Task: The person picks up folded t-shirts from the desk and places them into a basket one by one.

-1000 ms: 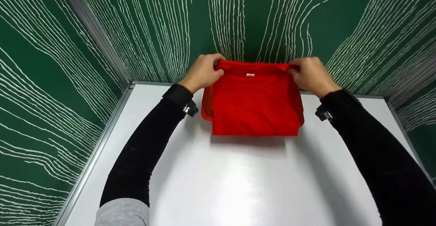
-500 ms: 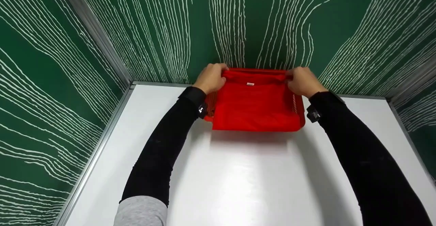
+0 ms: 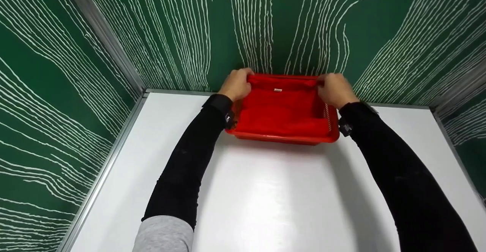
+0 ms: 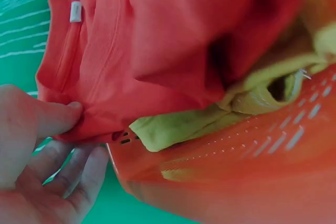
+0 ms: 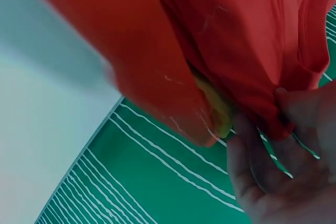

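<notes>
A folded red T-shirt with a small white neck label lies inside a red plastic basket against the back wall. My left hand pinches the shirt's far left corner between thumb and fingers, near the collar. At the far right corner, my right hand pinches the cloth the same way. In the left wrist view, a yellow cloth shows beneath the shirt, by the basket's slotted side. The right wrist view also shows a bit of yellow cloth under it. The rest of the basket's contents is hidden.
The basket stands at the far edge of a white table. Green walls with white wavy lines rise at the back and sides, with grey metal strips along the corners.
Both hands have come down and slightly closer together with the red T-shirt. The shirt's near edge, which hung over the basket's front, now lies within the rim, and the front rim shows.
</notes>
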`<move>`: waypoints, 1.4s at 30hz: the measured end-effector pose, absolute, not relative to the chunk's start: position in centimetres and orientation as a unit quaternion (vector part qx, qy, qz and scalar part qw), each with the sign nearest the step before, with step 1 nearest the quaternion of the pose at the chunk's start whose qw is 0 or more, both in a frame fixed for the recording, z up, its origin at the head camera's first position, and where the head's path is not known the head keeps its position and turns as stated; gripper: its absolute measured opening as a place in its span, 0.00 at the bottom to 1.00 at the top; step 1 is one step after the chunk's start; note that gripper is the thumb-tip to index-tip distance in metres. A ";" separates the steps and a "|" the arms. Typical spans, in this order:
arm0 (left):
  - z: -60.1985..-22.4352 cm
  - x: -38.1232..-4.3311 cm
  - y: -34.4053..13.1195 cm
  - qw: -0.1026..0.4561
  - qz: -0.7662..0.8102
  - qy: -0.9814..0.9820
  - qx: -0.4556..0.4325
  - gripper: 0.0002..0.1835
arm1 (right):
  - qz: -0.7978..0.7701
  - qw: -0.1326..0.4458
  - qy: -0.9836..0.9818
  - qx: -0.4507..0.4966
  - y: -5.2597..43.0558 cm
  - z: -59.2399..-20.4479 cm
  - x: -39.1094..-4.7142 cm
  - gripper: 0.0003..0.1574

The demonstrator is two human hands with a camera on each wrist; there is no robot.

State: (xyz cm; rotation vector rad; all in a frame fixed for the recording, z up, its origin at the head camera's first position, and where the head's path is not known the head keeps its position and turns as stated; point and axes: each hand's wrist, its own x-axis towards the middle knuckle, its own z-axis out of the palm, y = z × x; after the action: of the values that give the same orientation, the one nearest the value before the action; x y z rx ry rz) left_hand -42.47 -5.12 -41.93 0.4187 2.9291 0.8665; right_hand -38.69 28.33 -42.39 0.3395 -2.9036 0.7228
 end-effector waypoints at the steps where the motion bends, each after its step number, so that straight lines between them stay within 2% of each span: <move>1: -41.9 -42.6 -5.1 0.029 0.284 0.949 0.133 0.23 | 0.239 0.071 -0.963 0.105 28.2 -42.4 -38.8 0.19; 9: -42.3 -43.2 -4.3 0.004 0.303 0.948 0.098 0.21 | 0.236 0.112 -0.963 0.062 27.1 -42.6 -39.7 0.21; 13: -42.6 -43.1 -4.2 -0.019 0.296 0.951 0.082 0.23 | 0.255 0.106 -0.959 0.065 27.2 -42.8 -40.1 0.26; 17: -42.4 -42.8 -4.4 -0.015 0.269 0.959 0.089 0.26 | 0.270 0.099 -0.954 0.082 27.6 -42.9 -39.8 0.32; 23: -41.5 -41.2 -4.4 0.038 0.224 0.962 0.151 0.24 | 0.262 0.108 -0.950 0.131 27.7 -42.2 -38.2 0.20; 26: -41.2 -39.6 -4.4 0.071 0.201 0.953 0.214 0.20 | 0.262 0.075 -0.946 0.173 27.1 -41.5 -36.9 0.16; 31: -41.5 -36.6 -4.3 0.112 0.162 0.931 0.308 0.14 | 0.246 -0.021 -0.938 0.243 25.6 -40.6 -34.1 0.11; 37: -42.5 -34.8 -4.4 0.163 0.129 0.921 0.330 0.09 | 0.163 -0.126 -0.938 0.279 24.6 -41.4 -31.7 0.11; 42: -43.1 -34.6 -4.6 0.198 0.124 0.920 0.314 0.10 | 0.125 -0.160 -0.940 0.273 24.7 -43.2 -31.8 0.12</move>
State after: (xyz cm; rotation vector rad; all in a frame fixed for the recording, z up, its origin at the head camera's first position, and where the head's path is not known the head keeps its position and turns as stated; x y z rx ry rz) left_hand -34.61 -4.59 -43.13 0.8775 2.5749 0.3456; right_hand -31.82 24.74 -43.25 0.9567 -3.2988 0.4401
